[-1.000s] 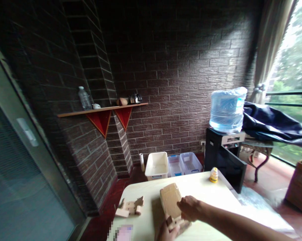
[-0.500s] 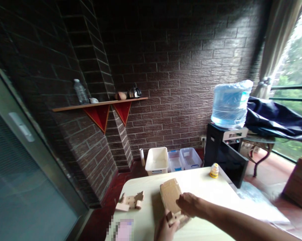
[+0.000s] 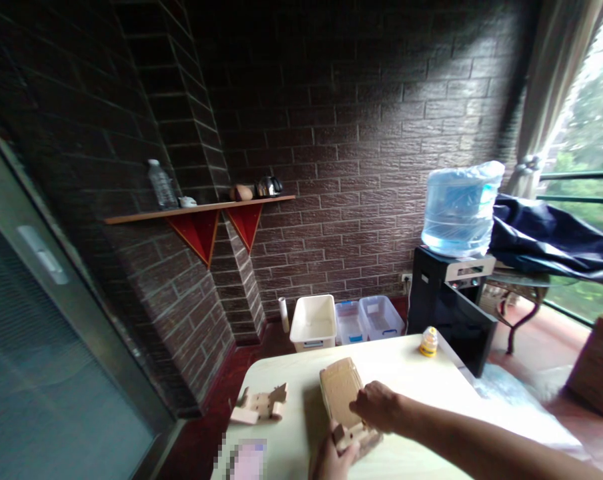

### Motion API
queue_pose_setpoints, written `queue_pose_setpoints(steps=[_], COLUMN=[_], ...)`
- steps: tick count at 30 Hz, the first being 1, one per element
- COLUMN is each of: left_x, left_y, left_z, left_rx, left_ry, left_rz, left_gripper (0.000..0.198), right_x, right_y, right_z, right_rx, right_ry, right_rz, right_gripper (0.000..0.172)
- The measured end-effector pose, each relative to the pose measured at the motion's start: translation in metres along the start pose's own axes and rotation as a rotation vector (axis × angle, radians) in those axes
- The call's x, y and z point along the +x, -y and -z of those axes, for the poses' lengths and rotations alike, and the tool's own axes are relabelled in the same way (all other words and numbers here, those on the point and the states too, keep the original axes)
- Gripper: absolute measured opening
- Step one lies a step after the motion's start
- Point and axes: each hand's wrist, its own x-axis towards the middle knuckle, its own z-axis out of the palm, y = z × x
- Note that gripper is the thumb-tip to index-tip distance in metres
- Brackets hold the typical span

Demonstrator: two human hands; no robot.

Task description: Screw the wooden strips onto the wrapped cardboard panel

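A stack of flat wooden sheets (image 3: 339,389) lies on the pale table (image 3: 411,373). My right hand (image 3: 377,405) rests on the near end of the stack, fingers curled over it. My left hand (image 3: 331,460) sits at the bottom edge of the view, closed on a small wooden piece (image 3: 347,437) beside the stack. A small assembled wooden model (image 3: 260,404) lies on the table to the left, apart from both hands.
A small yellow bottle (image 3: 428,341) stands at the table's far edge. White and clear plastic bins (image 3: 313,323) sit on the floor by the brick wall. A water jug (image 3: 459,210) stands on a black dispenser on the right. A cardboard box (image 3: 599,367) is far right.
Both hands stay at the stack's near end, with only small shifts of the fingers. The view has tilted slightly.
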Motion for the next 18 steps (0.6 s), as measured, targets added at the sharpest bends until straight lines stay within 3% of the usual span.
queue_pose_setpoints(steps=[4,9,13,18], left_x=[-0.001,-0.004,-0.005,0.001], left_y=[0.002,-0.006,-0.009,0.003], left_z=[-0.001,0.004,0.006,0.001], left_rx=[0.043,0.047,0.048,0.043], left_ry=[0.001,0.022,0.039,0.020], left_rz=[-0.072,-0.159,-0.146,-0.120], left_gripper=[0.053,0.043,0.045,0.044], right_x=[-0.001,-0.008,-0.009,-0.005], right_y=[-0.005,-0.011,-0.009,-0.009], right_z=[-0.005,-0.009,-0.005,0.004], right_rx=[0.025,0.050,0.032,0.006], right_ry=[0.010,0.032,0.082,0.107], right_rz=[0.037,0.042,0.020,0.021], right_gripper=[0.005,0.012,0.018,0.023])
